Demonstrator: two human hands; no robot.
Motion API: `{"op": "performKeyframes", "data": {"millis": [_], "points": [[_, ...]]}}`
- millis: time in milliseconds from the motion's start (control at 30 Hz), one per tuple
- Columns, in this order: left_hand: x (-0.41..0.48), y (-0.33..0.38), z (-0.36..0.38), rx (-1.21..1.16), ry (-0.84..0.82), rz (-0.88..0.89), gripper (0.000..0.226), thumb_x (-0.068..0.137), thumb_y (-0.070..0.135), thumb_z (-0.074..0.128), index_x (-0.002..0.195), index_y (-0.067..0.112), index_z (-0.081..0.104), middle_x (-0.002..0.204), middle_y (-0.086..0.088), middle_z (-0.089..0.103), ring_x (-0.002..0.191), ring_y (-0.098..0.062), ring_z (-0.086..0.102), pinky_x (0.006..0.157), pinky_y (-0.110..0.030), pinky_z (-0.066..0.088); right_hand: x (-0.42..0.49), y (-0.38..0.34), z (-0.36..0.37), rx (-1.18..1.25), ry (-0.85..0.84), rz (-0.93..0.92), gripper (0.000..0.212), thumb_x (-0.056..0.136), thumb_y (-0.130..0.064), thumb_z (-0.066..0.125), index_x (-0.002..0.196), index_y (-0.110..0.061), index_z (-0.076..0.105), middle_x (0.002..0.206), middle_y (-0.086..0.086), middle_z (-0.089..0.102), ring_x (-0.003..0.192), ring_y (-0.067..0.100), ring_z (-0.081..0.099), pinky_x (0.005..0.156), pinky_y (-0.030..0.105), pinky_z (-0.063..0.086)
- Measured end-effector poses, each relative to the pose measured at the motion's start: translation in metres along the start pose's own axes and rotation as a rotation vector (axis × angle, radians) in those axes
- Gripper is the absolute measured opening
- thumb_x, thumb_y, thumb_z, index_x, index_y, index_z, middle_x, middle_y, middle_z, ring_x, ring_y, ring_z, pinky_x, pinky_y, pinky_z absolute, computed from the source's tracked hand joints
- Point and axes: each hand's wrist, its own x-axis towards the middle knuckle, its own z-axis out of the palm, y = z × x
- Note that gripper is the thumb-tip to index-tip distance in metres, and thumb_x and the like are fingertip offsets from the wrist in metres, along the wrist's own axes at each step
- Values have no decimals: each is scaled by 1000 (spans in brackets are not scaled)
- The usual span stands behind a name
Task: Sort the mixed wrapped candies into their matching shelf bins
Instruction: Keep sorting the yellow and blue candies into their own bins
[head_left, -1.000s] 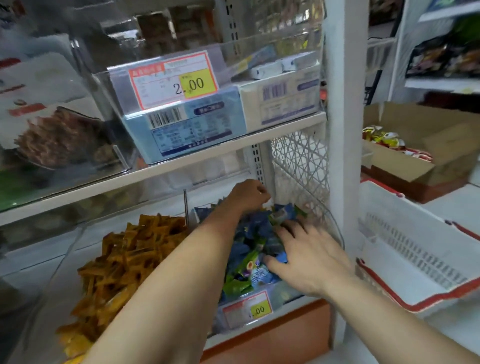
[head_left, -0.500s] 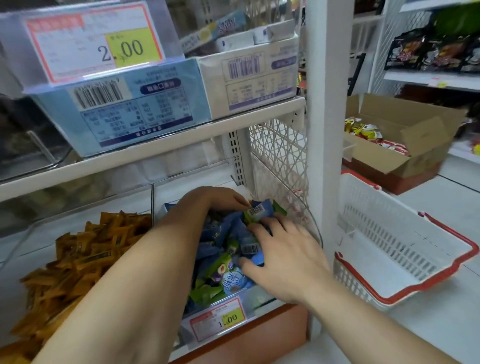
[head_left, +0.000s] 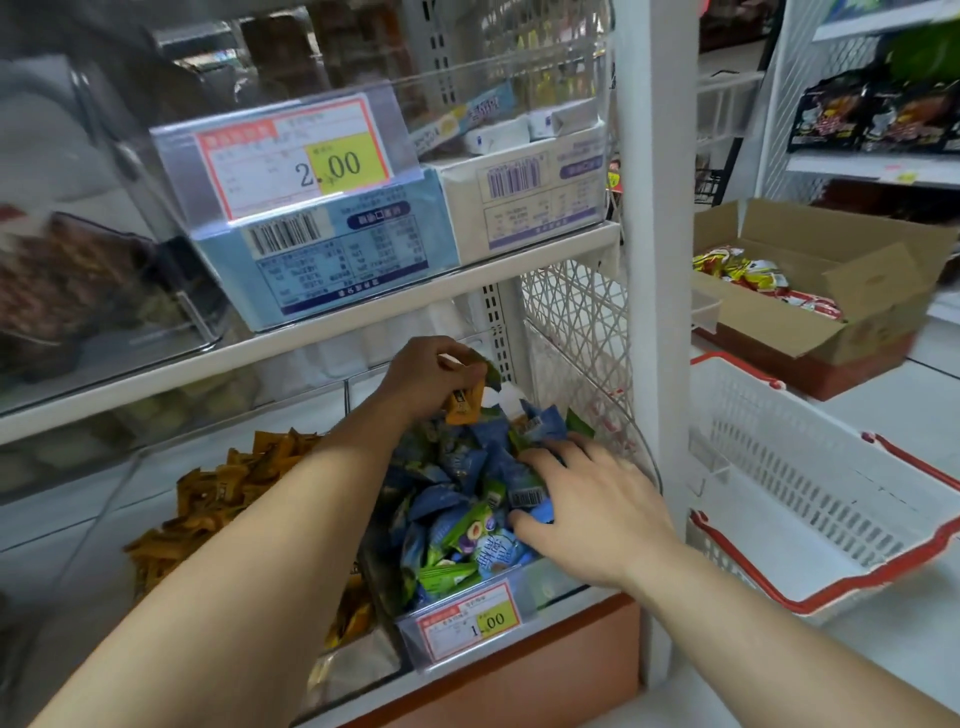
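Orange candy (head_left: 464, 406) pinched in the fingers (head_left: 457, 364) of left hand (head_left: 428, 382), held just above the blue-green pile (head_left: 457, 499) at the back of the mixed bin (head_left: 550, 587). Flat on that pile: right hand (head_left: 597, 512), fingers spread, gripping nothing I can see.

Step, as I read it: pulling a stray out of the wrong bin. Matching orange pile (head_left: 218, 493) sits just left, past the clear divider (head_left: 347, 400).

Next move likely: carry left hand over the divider, release onto the orange pile. Pin the pile with right hand so wrappers don't slide over the front by the price tag (head_left: 470, 621).
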Motion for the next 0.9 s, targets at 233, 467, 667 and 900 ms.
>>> {"op": "performKeyframes", "data": {"millis": [233, 467, 667, 900], "points": [[-55, 14, -12, -268, 40, -18, 4, 87, 30, 75, 88, 31, 72, 77, 9, 74, 69, -2, 69, 59, -14, 51, 6, -18, -22, 294, 233, 48, 70, 78, -65, 49, 139, -30, 45, 129, -6, 56, 119, 18, 48, 91, 32, 41], [-95, 6, 12, -529, 120, -295, 14, 89, 28, 73, 102, 22, 70, 106, -11, 72, 99, -31, 69, 89, -49, 57, 16, -54, -9, 853, 115, 138, 63, 78, -48, 76, 130, -27, 46, 105, -12, 68, 103, 13, 64, 82, 28, 52], [-109, 17, 5, -693, 161, -374, 17, 100, 23, 57, 112, 15, 65, 104, -13, 72, 94, -30, 71, 80, -46, 61, 17, -61, -2, 894, 246, 178, 62, 74, -38, 86, 121, -32, 45, 89, -17, 64, 82, -1, 64, 62, 14, 45], [-125, 20, -5, -748, -40, -316, 31, 94, 12, 65, 124, 21, 60, 114, -13, 70, 101, -27, 70, 81, -40, 60, 16, -54, -2, 1036, 235, 139, 29, 78, -22, 83, 93, -34, 61, 77, -17, 71, 74, -7, 66, 63, 8, 48]]}}
